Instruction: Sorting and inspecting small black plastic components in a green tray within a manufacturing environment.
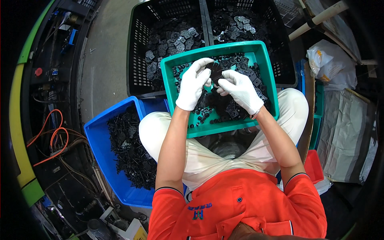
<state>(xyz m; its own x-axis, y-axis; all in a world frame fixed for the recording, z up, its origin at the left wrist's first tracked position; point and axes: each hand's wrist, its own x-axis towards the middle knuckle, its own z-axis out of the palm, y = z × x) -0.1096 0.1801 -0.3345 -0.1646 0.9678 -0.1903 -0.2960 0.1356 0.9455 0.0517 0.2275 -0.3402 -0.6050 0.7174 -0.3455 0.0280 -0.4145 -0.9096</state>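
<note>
Two black slatted crates (138,48) stand beyond your knees, both holding flat dark parts, and a blue bin (96,132) of black pieces sits by your left thigh. The green tray (170,80) rests across your lap; its raised rim hems your hands in, with open room only above it. Your left hand (193,83) and right hand (240,90), both in white gloves, are closed by the fingertips on one small black part (216,72) held just over the tray's heap. It looks stiff, thin and light, probably slick against cloth gloves, so pinch it by its edges rather than its flat faces.
</note>
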